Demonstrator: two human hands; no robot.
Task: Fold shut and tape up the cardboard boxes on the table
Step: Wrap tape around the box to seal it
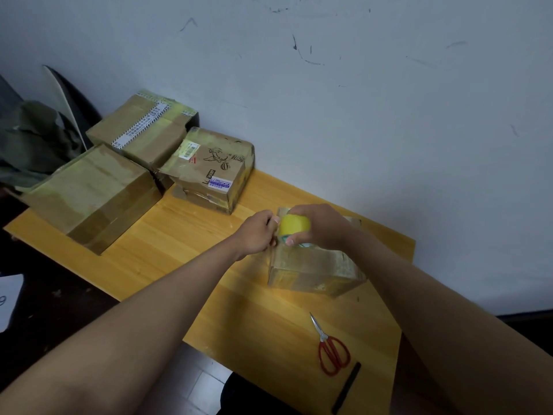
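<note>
**Tape roll held over the small box**

A yellow tape roll (294, 225) is gripped by the right hand (318, 227), fingers and thumb curled round it, directly above the small cardboard box (314, 266) at about 3 o'clock on the wooden table (185, 235). At the roll's 9 o'clock side, something small is pinched by the curled fingers of the left hand (257, 233); whether it is the tape's loose end cannot be told. Three more boxes are grouped at the table's 10 o'clock end: a large plain box (92, 196), a box with a striped label (143, 130) behind it, and a printed box (209, 169) beside them. Red-handled scissors (329, 345) lie closed at 5 o'clock, beside a black strip (347, 387).
</note>
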